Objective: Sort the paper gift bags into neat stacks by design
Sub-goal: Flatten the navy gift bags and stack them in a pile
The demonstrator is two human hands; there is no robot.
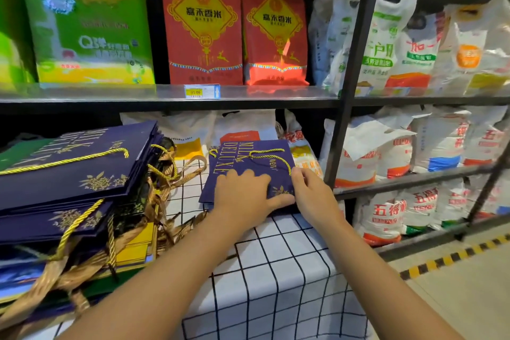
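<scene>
Left hand (242,196) flat atop navy bag (242,163)

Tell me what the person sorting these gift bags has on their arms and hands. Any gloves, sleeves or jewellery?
Nothing that shows. The left hand and right hand are bare, with no gloves, rings, watch or bracelets. Both forearms are uncovered up to the frame's lower edge, so no sleeve shows. The fingernails look short and unpainted.
</scene>
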